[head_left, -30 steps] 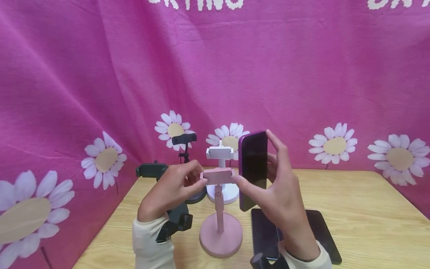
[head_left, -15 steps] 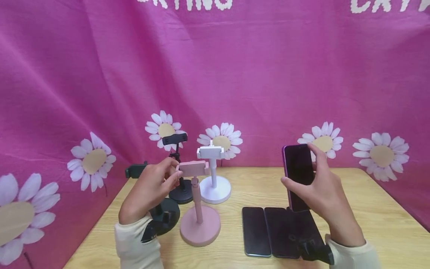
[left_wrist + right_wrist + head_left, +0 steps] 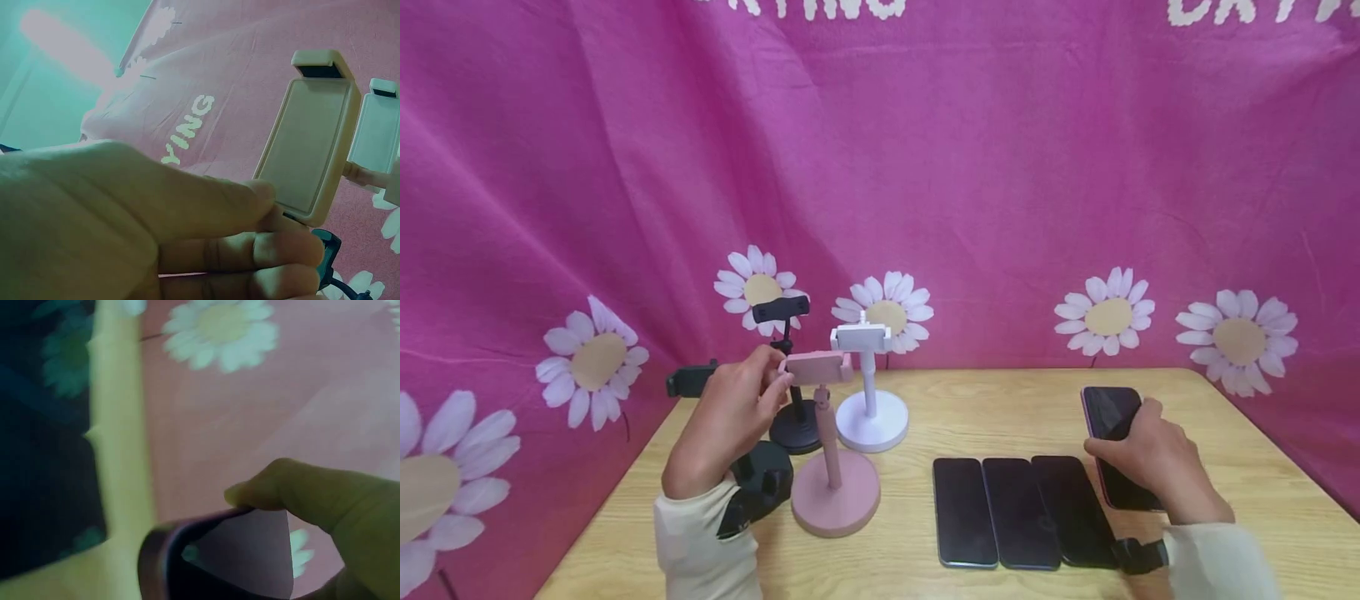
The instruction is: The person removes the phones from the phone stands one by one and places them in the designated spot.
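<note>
My left hand (image 3: 730, 417) pinches the left end of the pink phone stand's clamp (image 3: 815, 367) between thumb and fingers. In the left wrist view the clamp (image 3: 309, 144) holds no phone, and the thumb presses by its lower end. At the right of the table, my right hand (image 3: 1165, 462) grips a dark phone with a purple edge (image 3: 1111, 410) by its sides, low over the wood. Whether this phone touches the table I cannot tell. In the right wrist view the thumb lies along the edge of the phone (image 3: 250, 550).
Several black phones lie side by side, one of them the leftmost phone (image 3: 966, 512), left of my right hand. Behind the pink stand are a white stand (image 3: 871, 421) and a black stand (image 3: 782, 310). A dark green stand (image 3: 688, 381) is partly behind my left hand.
My right hand has carried the purple-edged phone away from the pink clamp, rightward and down to the table's right side. My left hand has stayed at the clamp.
</note>
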A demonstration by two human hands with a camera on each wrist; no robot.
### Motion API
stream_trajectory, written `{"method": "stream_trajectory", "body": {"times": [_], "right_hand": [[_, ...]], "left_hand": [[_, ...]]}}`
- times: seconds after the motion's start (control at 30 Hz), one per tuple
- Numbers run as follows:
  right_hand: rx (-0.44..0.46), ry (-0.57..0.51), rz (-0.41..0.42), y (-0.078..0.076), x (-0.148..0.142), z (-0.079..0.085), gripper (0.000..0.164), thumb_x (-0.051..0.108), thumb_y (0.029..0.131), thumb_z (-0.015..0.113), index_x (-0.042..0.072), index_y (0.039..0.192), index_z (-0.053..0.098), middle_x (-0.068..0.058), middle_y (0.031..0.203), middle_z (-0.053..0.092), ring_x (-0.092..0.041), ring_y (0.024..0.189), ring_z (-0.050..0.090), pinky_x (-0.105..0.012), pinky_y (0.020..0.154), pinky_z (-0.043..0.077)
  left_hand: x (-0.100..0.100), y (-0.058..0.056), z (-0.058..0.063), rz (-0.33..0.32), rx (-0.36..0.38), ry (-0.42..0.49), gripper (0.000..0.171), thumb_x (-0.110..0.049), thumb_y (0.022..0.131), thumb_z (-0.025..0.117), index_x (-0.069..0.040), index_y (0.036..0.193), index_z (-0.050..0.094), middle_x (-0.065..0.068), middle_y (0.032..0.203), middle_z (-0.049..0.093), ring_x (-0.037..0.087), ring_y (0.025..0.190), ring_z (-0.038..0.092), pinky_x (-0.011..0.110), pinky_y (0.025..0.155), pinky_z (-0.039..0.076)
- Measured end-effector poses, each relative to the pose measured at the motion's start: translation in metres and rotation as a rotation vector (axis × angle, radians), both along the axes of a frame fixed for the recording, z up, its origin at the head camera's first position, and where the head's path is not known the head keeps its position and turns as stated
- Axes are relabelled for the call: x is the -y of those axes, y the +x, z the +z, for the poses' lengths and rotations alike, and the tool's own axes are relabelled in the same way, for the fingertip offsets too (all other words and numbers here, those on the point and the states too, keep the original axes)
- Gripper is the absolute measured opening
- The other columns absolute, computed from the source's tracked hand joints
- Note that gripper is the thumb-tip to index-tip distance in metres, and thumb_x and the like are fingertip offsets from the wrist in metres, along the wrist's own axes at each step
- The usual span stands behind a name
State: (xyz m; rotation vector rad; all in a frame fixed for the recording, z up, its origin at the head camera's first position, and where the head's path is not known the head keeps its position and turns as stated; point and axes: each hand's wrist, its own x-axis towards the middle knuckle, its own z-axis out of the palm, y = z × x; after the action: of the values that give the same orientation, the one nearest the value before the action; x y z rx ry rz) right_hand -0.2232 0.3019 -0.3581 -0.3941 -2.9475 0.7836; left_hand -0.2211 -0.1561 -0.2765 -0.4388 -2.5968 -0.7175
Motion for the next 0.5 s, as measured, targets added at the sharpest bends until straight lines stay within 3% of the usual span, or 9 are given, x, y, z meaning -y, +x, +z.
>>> {"method": "stream_trajectory", "body": {"times": [0.1,0.23,0.37,0.5], "right_hand": [[0.091,0.034,0.017,-0.006,-0.011,-0.019,0.104,0.055,0.073,0.075,-0.026,0.115,0.026,-0.039,0.094,0.048,-0.044,0.079,0.055,-0.054,0.071,0.053],[0.113,0.079,0.044,-0.009,-0.018,-0.038,0.092,0.052,0.074,0.074,-0.025,0.104,0.034,-0.032,0.084,0.047,-0.039,0.074,0.052,-0.047,0.064,0.051],[0.142,0.113,0.031,-0.010,-0.022,-0.044,0.085,0.046,0.072,0.075,-0.026,0.101,0.041,-0.031,0.084,0.039,-0.041,0.074,0.049,-0.046,0.062,0.049],[0.196,0.134,0.031,-0.011,-0.023,-0.045,0.077,0.048,0.072,0.075,-0.020,0.099,0.052,-0.028,0.083,0.041,-0.039,0.072,0.050,-0.046,0.060,0.048]], "left_hand": [[0.001,0.001,0.002,0.012,0.024,-0.001,0.027,-0.015,0.092,0.066,-0.004,0.114,0.054,0.007,0.084,0.064,0.019,0.072,0.062,0.034,0.063,0.056],[0.003,0.002,0.004,0.022,0.040,-0.003,0.028,-0.016,0.093,0.065,-0.004,0.115,0.054,0.006,0.083,0.064,0.018,0.071,0.061,0.032,0.062,0.055],[0.003,0.001,0.004,0.030,0.060,-0.003,0.029,-0.017,0.093,0.065,-0.004,0.116,0.053,0.006,0.083,0.063,0.018,0.071,0.060,0.031,0.061,0.054],[0.003,0.001,0.005,0.033,0.065,0.006,0.031,-0.018,0.093,0.065,-0.004,0.118,0.053,0.007,0.085,0.064,0.019,0.073,0.061,0.032,0.062,0.055]]}}
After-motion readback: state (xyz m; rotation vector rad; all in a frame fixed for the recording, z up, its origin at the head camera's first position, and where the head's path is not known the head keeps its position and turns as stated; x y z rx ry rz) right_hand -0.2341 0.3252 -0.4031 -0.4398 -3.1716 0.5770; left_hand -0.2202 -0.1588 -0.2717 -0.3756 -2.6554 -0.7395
